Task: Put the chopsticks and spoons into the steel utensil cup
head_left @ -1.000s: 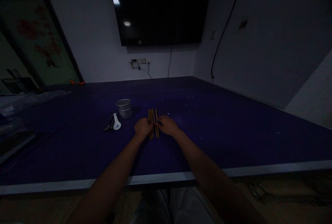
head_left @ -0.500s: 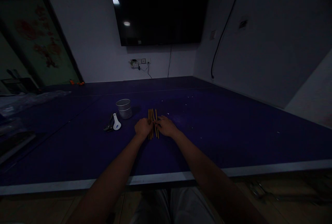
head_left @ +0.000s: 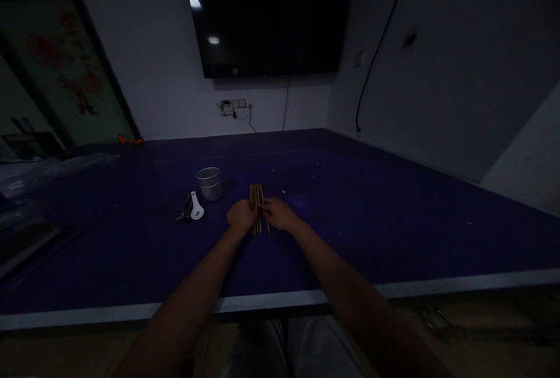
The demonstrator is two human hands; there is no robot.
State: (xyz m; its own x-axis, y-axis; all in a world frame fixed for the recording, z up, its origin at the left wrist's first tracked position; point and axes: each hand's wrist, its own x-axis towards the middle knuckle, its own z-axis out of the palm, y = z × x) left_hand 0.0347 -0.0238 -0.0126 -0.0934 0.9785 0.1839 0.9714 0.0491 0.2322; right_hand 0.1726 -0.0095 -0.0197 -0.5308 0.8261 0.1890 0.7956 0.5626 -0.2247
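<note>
Several light wooden chopsticks (head_left: pixel 255 193) lie side by side on the purple tabletop (head_left: pixel 376 214), pointing away from me. My left hand (head_left: pixel 241 214) is closed over their left side, its thumb across them. From the right, the bent fingers of my right hand (head_left: pixel 279 213) close on the rightmost chopstick (head_left: pixel 268 228), which slants slightly, its near end apart from the others. The thumbs and fingertips nearly meet over the middle of the bundle. In the dim light the exact finger contact is hard to see.
Left of my hands stand a metal cup (head_left: pixel 210 184), a white spoon (head_left: pixel 196 207) and dark metal utensils (head_left: pixel 184 210). Clear plastic wrapping (head_left: pixel 61 165) lies at the far left. Small white scraps dot the table. A pale edge (head_left: pixel 271 301) runs along the front.
The chopsticks on the right have come closer to the bundle at their far ends. My right hand has shifted very slightly; the left has stayed put.
</note>
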